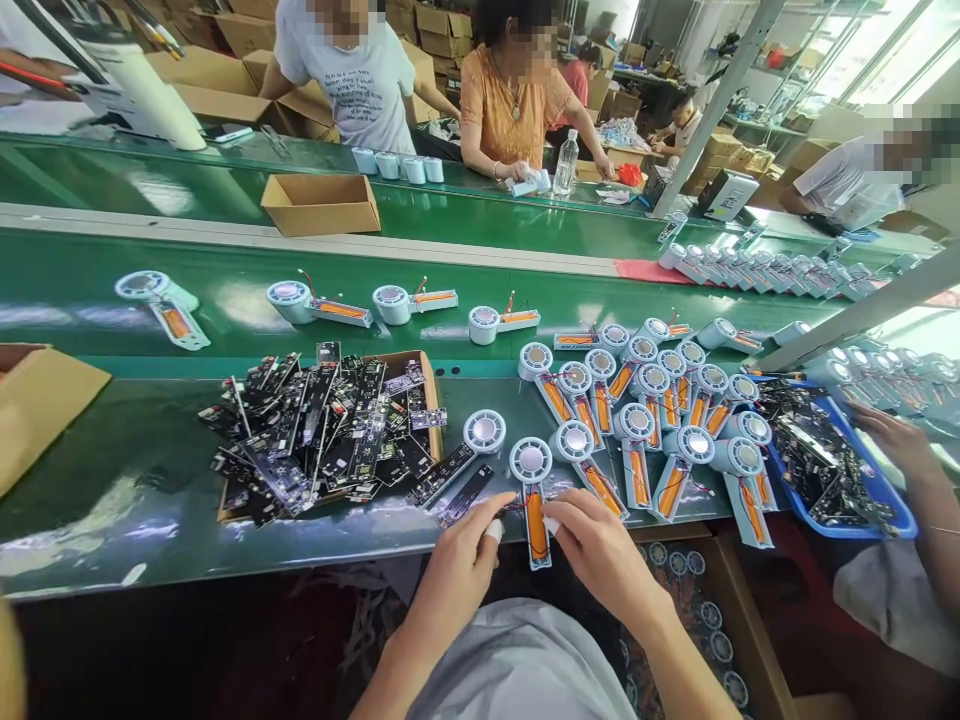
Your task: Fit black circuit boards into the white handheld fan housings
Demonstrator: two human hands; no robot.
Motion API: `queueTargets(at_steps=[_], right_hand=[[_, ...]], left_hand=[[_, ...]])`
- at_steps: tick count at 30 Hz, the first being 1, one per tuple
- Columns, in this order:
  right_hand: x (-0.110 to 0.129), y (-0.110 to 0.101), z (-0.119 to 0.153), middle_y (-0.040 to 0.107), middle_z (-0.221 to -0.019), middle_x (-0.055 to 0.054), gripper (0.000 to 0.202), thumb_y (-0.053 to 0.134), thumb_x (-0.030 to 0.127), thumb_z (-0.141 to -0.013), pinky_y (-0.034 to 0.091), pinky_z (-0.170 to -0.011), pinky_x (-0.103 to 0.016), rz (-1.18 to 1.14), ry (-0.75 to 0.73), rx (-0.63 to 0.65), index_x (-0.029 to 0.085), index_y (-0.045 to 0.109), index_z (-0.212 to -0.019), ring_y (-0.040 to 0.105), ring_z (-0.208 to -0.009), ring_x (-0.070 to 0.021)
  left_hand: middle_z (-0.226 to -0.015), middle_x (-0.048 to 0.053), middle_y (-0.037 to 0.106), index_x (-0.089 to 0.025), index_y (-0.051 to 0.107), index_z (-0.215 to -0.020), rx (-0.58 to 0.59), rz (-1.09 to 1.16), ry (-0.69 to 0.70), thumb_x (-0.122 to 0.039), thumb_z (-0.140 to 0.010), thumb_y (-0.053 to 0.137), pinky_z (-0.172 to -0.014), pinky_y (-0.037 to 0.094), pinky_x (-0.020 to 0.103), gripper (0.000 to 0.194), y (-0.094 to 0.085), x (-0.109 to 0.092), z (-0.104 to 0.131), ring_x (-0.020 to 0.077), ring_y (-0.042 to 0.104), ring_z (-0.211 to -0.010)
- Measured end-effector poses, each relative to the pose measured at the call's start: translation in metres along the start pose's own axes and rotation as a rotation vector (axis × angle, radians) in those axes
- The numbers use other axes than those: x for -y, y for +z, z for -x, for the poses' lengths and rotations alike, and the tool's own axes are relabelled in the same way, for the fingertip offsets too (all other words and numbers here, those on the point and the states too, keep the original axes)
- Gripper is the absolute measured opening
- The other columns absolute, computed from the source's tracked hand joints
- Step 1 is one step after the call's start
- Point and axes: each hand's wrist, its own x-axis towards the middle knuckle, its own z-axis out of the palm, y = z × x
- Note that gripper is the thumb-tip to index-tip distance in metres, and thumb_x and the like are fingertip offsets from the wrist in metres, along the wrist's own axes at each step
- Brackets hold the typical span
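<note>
A light blue fan unit (531, 461) lies at the table's front edge, its open handle showing an orange battery (536, 525). My left hand (469, 545) is at the handle's left side, fingers pinched by thin wires; what they grip is too small to tell. On the handle's other side, my right hand (592, 540) has its thumb and fingers closed against the handle's edge. White covers sit on a fingertip of each hand. Just left are a fan unit with a black circuit board (444, 474) over its handle and a loose board (466, 495).
Black circuit boards fill a carton (433, 400) at left and a blue tray (904, 515) at right. Several fan units (694, 445) crowd the right side; others lie on the green belt (225, 290). A co-worker's hand (892, 440) is near the tray.
</note>
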Motion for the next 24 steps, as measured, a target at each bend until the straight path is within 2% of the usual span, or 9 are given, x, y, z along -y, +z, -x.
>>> queueTargets(at_steps=[2, 4, 7, 9, 12, 14, 16, 21, 24], right_hand=[[-0.005, 0.002, -0.007, 0.070, -0.102, -0.008, 0.025, 0.046, 0.013, -0.100, 0.057, -0.080, -0.030, -0.054, -0.066, -0.087, 0.022, 0.067, -0.111, 0.068, -0.091, -0.0193], [-0.008, 0.005, -0.014, 0.070, -0.103, -0.008, 0.022, 0.047, 0.017, -0.101, 0.057, -0.082, -0.029, -0.096, -0.095, -0.152, 0.022, 0.068, -0.109, 0.069, -0.094, -0.0188], [-0.009, 0.013, -0.023, 0.072, -0.101, -0.008, 0.021, 0.049, 0.019, -0.101, 0.057, -0.081, -0.029, -0.167, -0.076, -0.170, 0.021, 0.069, -0.104, 0.070, -0.091, -0.0181], [-0.007, 0.020, -0.027, 0.074, -0.092, -0.006, 0.019, 0.051, 0.019, -0.099, 0.057, -0.074, -0.027, -0.241, 0.012, -0.175, 0.020, 0.070, -0.101, 0.070, -0.081, -0.0169], [-0.003, 0.027, -0.031, 0.074, -0.081, -0.003, 0.014, 0.058, 0.020, -0.093, 0.056, -0.065, -0.024, -0.386, 0.180, -0.183, 0.019, 0.072, -0.094, 0.068, -0.069, -0.0152], [-0.002, 0.027, -0.032, 0.075, -0.086, -0.004, 0.016, 0.058, 0.019, -0.092, 0.056, -0.069, -0.025, -0.465, 0.190, -0.147, 0.020, 0.074, -0.092, 0.070, -0.075, -0.0162], [-0.001, 0.027, -0.031, 0.076, -0.093, -0.005, 0.019, 0.056, 0.019, -0.092, 0.057, -0.076, -0.028, -0.507, 0.153, -0.099, 0.020, 0.075, -0.095, 0.071, -0.085, -0.0181], [0.001, 0.028, -0.030, 0.077, -0.087, -0.005, 0.020, 0.060, 0.020, -0.088, 0.060, -0.072, -0.030, -0.572, 0.281, -0.076, 0.018, 0.076, -0.100, 0.073, -0.077, -0.0191], [0.006, 0.027, -0.031, 0.076, -0.086, -0.004, 0.019, 0.058, 0.015, -0.088, 0.058, -0.069, -0.027, -0.471, 0.243, -0.067, 0.019, 0.076, -0.092, 0.071, -0.075, -0.0172]], left_hand=[[-0.107, 0.008, 0.075, -0.025, 0.068, -0.123, -0.011, -0.113, 0.066, -0.010, -0.090, 0.038, -0.077, 0.061, 0.032, 0.047, 0.002, -0.002, 0.001, 0.0219, 0.074, -0.090], [-0.102, 0.008, 0.073, -0.027, 0.070, -0.122, 0.005, -0.229, 0.112, -0.005, -0.087, 0.036, -0.072, 0.060, 0.032, 0.053, 0.002, -0.003, 0.001, 0.0233, 0.074, -0.088], [-0.102, 0.008, 0.072, -0.029, 0.070, -0.120, 0.046, -0.283, 0.129, -0.002, -0.084, 0.035, -0.068, 0.058, 0.030, 0.058, -0.001, -0.004, 0.003, 0.0223, 0.074, -0.083], [-0.101, 0.007, 0.073, -0.027, 0.066, -0.124, 0.049, -0.162, 0.083, -0.007, -0.088, 0.036, -0.072, 0.058, 0.031, 0.051, -0.002, -0.005, 0.003, 0.0212, 0.074, -0.083], [-0.092, 0.006, 0.075, -0.021, 0.056, -0.129, 0.019, 0.156, -0.126, -0.023, -0.094, 0.043, -0.065, 0.058, 0.030, 0.037, -0.004, -0.008, 0.002, 0.0172, 0.070, -0.065], [-0.091, 0.006, 0.076, -0.019, 0.052, -0.125, -0.003, 0.326, -0.267, -0.031, -0.093, 0.047, -0.055, 0.055, 0.027, 0.035, -0.004, -0.010, 0.002, 0.0148, 0.065, -0.056], [-0.092, 0.007, 0.076, -0.018, 0.051, -0.120, -0.025, 0.404, -0.322, -0.034, -0.090, 0.050, -0.050, 0.052, 0.025, 0.033, -0.004, -0.012, 0.002, 0.0142, 0.065, -0.055], [-0.099, 0.009, 0.079, -0.021, 0.054, -0.115, -0.100, 0.240, -0.260, -0.034, -0.091, 0.048, -0.057, 0.056, 0.029, 0.028, -0.003, -0.014, 0.004, 0.0186, 0.073, -0.065], [-0.102, 0.010, 0.080, -0.022, 0.057, -0.112, -0.156, 0.061, -0.166, -0.028, -0.091, 0.045, -0.066, 0.058, 0.033, 0.024, 0.001, -0.012, 0.007, 0.0241, 0.077, -0.081]])
